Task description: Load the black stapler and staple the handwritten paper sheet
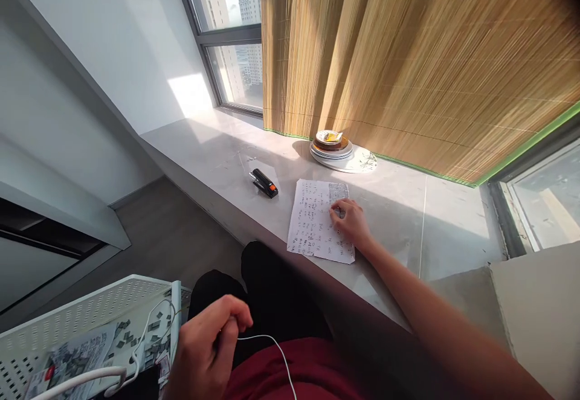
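Note:
My right hand (350, 222) rests on a sheet of paper (313, 222) covered with handwriting, fingers curled down on its right part; what lies under the fingertips I cannot make out. The paper lies flat on a grey stone window ledge (217, 152). My left hand (206, 351) is low by my lap, fingers pinched on a thin white cable (272, 344) that runs across my red top. A black stapler with an orange end (263, 183) lies on the ledge left of the paper, apart from both hands.
A stack of plates (338, 149) stands at the back of the ledge under a bamboo blind (408, 55). A white perforated metal rack (77, 321) with printed paper scraps sits at my lower left. A grey cushion (480, 303) lies at right.

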Available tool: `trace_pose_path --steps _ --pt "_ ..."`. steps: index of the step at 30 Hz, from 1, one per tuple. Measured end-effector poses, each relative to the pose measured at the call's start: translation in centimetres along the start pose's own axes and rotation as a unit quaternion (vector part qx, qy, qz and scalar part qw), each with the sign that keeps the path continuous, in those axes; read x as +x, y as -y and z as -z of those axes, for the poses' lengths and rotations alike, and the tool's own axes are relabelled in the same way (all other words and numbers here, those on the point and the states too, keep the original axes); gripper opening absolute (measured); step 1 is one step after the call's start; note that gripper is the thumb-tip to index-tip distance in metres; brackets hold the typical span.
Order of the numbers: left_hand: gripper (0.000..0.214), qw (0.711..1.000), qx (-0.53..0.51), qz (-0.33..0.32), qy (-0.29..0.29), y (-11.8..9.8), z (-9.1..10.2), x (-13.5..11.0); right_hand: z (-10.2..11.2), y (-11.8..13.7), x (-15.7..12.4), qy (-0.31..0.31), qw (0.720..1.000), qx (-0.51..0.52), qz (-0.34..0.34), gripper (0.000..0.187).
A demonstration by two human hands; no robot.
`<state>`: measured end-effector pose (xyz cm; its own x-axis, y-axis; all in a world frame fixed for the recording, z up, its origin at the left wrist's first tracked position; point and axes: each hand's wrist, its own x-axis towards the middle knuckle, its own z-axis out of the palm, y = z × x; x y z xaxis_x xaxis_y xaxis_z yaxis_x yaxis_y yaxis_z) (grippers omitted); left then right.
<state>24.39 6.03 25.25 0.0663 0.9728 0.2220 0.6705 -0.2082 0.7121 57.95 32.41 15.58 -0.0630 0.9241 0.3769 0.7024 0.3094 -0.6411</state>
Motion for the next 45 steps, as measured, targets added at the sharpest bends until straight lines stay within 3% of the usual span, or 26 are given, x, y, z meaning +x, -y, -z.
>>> trace_pose_path --steps 2,4,5,9,12,14,16,21,27,33,40,45 --pt "0.029 0.994 -0.003 -0.076 -0.083 -0.8 -1.9 7.5 0.0 -0.1 0.1 0.000 1.000 0.005 -0.003 0.019" --pt "0.026 0.983 0.035 -0.113 -0.141 1.1 -3.5 15.1 0.0 -0.4 0.1 0.000 1.000 0.010 -0.005 0.020" --pt "0.029 0.981 0.064 -0.114 -0.143 2.8 -4.0 18.7 0.0 -0.5 0.2 0.000 1.000 0.010 -0.005 0.021" --pt "0.063 0.977 0.172 -0.112 -0.056 9.9 -4.1 29.7 -0.3 -1.0 0.1 0.008 1.000 -0.005 0.002 0.022" --pt "0.054 0.974 0.190 -0.120 0.026 12.9 -3.5 34.1 -0.5 -0.9 0.0 0.010 1.000 -0.016 0.012 0.022" --pt "0.036 0.972 0.189 -0.127 0.059 13.7 -3.6 35.4 -0.5 -0.6 0.0 0.010 1.000 -0.017 0.015 0.021" --pt "0.026 0.971 0.191 -0.137 0.051 13.8 -4.3 36.1 -0.5 -0.2 -0.1 0.012 1.000 -0.021 0.015 0.021" --pt "0.026 0.983 0.143 -0.114 0.003 13.0 -7.1 37.2 -0.2 0.5 -0.4 0.060 0.992 -0.086 0.066 0.018" --pt "0.022 0.990 0.040 -0.132 0.029 12.2 -10.1 40.9 0.2 0.6 -0.5 0.112 0.976 -0.161 0.095 0.038" --pt "0.021 0.988 0.019 -0.151 0.040 10.5 -13.0 43.8 1.0 0.6 -0.1 0.097 0.976 -0.182 0.070 0.026" --pt "0.022 0.985 0.008 -0.168 0.027 10.7 -13.9 43.7 1.6 -0.9 0.3 0.047 0.972 -0.232 -0.004 0.033" --pt "0.019 0.982 0.009 -0.189 0.028 10.3 -14.5 43.3 1.8 -0.1 0.4 0.087 0.974 -0.207 0.029 0.033"
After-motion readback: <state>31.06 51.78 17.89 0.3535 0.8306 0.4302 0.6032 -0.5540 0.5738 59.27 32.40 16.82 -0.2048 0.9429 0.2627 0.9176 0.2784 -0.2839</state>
